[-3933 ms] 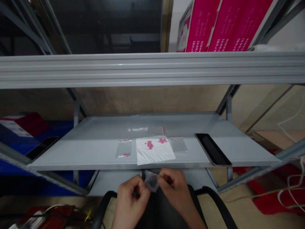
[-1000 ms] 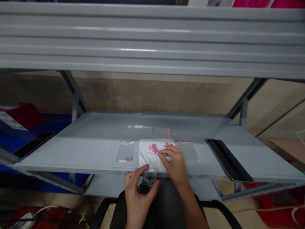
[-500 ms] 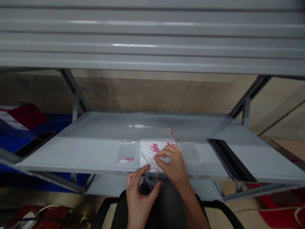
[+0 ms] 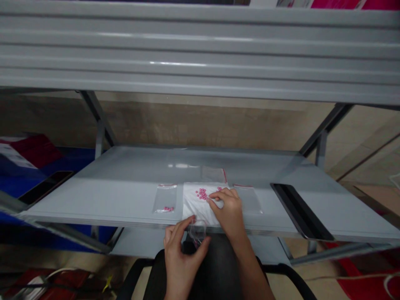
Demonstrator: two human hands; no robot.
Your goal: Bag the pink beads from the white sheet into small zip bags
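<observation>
Left hand [image 4: 184, 260]: curled, gripping a small clear plastic bag [image 4: 198, 230] at the shelf's front edge.
Right hand [image 4: 227, 212]: fingers resting flat on a white paper sheet [image 4: 196, 212], pink beads [image 4: 202, 193] just ahead.
Left of the hands: a clear zip bag [image 4: 164, 199] holding a few beads, lying on a grey metal shelf [image 4: 125, 200].
Right of the right hand: a second clear zip bag [image 4: 246, 199], then a black tablet [image 4: 300, 210].

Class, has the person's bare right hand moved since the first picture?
Yes: the bare right hand has moved forward, from in front of the grey metal shelf's front edge onto the white paper sheet.
</observation>
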